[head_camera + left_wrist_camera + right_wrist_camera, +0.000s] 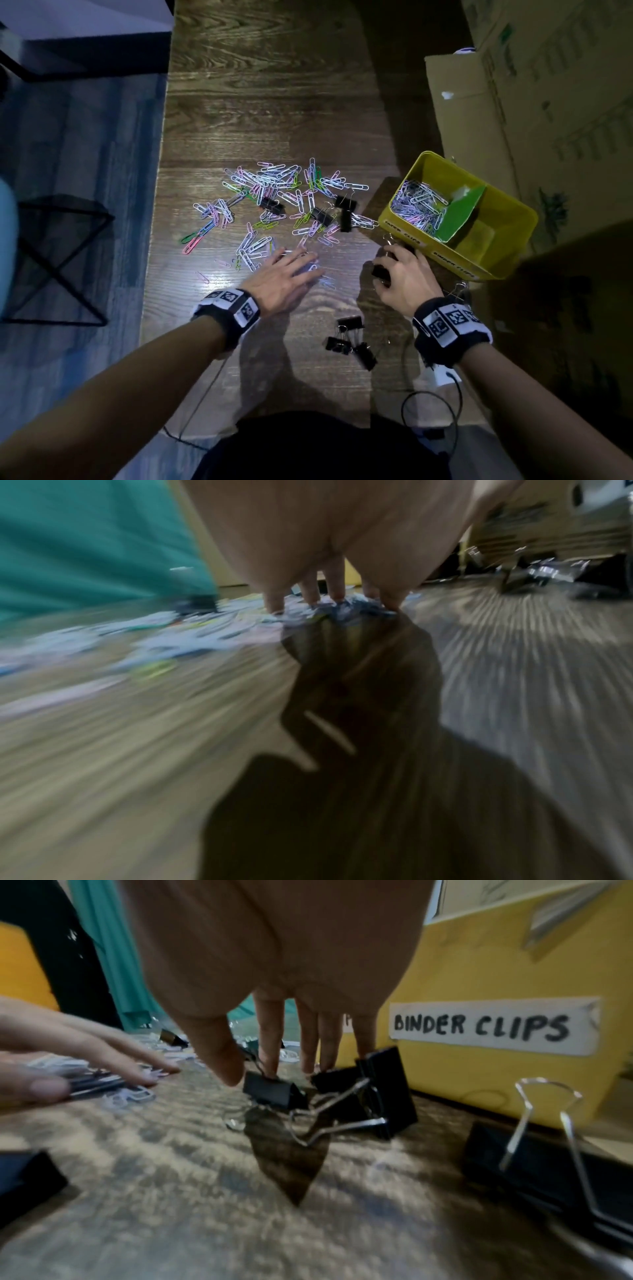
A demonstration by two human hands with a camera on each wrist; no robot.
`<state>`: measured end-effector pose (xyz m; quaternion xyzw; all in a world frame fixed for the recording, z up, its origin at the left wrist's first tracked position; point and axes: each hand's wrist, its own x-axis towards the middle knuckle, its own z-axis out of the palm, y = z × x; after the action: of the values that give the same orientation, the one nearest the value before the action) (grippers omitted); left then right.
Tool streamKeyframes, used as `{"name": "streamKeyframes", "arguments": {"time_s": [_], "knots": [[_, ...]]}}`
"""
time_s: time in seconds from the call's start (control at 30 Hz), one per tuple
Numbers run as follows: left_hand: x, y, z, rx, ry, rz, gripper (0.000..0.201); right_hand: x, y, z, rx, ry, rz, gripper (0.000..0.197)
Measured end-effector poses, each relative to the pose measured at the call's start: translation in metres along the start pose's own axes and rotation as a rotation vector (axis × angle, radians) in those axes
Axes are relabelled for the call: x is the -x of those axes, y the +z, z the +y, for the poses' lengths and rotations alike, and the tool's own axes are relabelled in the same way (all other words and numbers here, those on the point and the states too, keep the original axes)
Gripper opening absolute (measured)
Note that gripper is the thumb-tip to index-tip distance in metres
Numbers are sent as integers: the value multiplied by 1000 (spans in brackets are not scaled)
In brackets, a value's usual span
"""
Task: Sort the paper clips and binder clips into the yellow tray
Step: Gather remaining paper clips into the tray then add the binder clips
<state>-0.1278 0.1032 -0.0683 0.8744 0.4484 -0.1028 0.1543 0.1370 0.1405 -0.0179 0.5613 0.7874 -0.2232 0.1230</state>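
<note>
Coloured paper clips (274, 202) lie scattered mid-table, with black binder clips (344, 210) among them. My left hand (301, 265) lies flat at the pile's near edge. Its straight fingers press on a bunch of paper clips (342, 610). The yellow tray (507, 212) stands at the right, and its left compartment holds paper clips (418, 205). Just in front of the tray, my right hand (385, 270) pinches a small black binder clip (274, 1093) between thumb and fingers. A larger binder clip (380, 1093) touches the other fingertips.
Three binder clips (349, 339) sit near the front edge. Another big one (548, 1164) stands against the tray wall under the BINDER CLIPS label (479, 1026). Cardboard boxes (513, 102) crowd the right. A black frame (61, 260) stands on the floor to the left.
</note>
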Motion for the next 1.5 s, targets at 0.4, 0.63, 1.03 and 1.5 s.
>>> {"name": "streamKeyframes", "arguments": {"time_s": [0.4,0.63,1.03,1.5], "knots": [[50,4,-140,412,-656,463,58,-43,22,-108,-68,-243,-267,16],[49,23,-106,362,-473,258,70,-55,26,-140,-220,-235,-146,22],[80,0,-57,427,-924,285,74,-61,26,-149,-59,-112,-104,113],[45,-30,-53,439,-659,145,88,-56,23,-153,-161,23,-17,86]]}}
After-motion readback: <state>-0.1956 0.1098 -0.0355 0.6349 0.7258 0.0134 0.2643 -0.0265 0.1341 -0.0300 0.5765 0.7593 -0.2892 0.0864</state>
